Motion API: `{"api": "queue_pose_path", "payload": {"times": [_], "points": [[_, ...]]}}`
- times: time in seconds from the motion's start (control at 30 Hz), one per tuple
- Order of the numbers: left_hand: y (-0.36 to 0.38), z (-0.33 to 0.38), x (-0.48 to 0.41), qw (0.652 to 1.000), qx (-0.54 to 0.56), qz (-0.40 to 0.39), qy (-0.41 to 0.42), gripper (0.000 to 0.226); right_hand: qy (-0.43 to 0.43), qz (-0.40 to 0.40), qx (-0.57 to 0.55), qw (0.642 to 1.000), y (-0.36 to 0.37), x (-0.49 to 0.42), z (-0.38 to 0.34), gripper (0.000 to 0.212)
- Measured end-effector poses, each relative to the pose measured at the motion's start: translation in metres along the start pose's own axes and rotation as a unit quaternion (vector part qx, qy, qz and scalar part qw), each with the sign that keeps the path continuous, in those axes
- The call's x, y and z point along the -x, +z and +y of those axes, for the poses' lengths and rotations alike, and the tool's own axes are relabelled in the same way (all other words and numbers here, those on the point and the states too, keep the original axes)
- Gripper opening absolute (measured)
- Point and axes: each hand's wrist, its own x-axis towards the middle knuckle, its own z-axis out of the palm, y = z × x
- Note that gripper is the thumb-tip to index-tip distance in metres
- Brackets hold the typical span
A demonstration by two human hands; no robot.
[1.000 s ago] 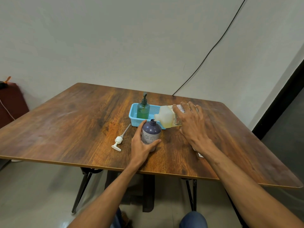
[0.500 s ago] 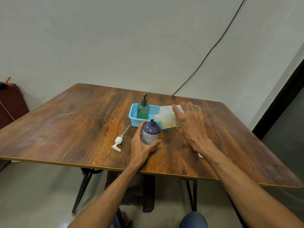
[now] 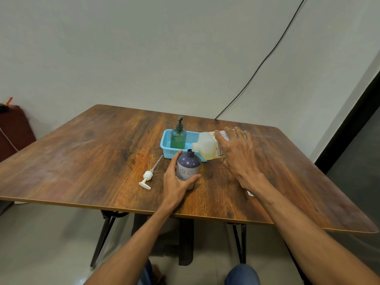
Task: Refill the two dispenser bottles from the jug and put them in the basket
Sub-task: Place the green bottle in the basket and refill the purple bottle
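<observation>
A purple dispenser bottle (image 3: 188, 165) with a white flowered base stands uncapped near the table's front, and my left hand (image 3: 176, 182) grips its lower side. My right hand (image 3: 236, 153) holds a translucent jug (image 3: 207, 148) of yellowish liquid tipped on its side, its mouth right at the purple bottle's open neck. A green dispenser bottle (image 3: 178, 135) with its pump fitted stands upright in the left end of the blue basket (image 3: 165, 145) behind. The purple bottle's white pump (image 3: 149, 175) lies flat on the table to the left.
The wooden table (image 3: 82, 157) has folding metal legs. A small white object (image 3: 249, 193) peeks out under my right wrist. A black cable (image 3: 263, 58) runs down the wall behind. A dark red seat (image 3: 14, 130) stands at far left.
Almost nothing differs: the jug stays tilted at the purple bottle's neck and both hands hold their places.
</observation>
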Motion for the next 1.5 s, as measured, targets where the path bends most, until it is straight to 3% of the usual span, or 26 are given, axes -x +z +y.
{"api": "queue_pose_path", "payload": {"times": [1.5], "points": [[0.0005, -0.0043, -0.0013, 1.000, 0.001, -0.001, 0.010, 0.097, 0.000, 0.001, -0.014, 1.000, -0.0050, -0.0012, -0.0007, 0.089]]}}
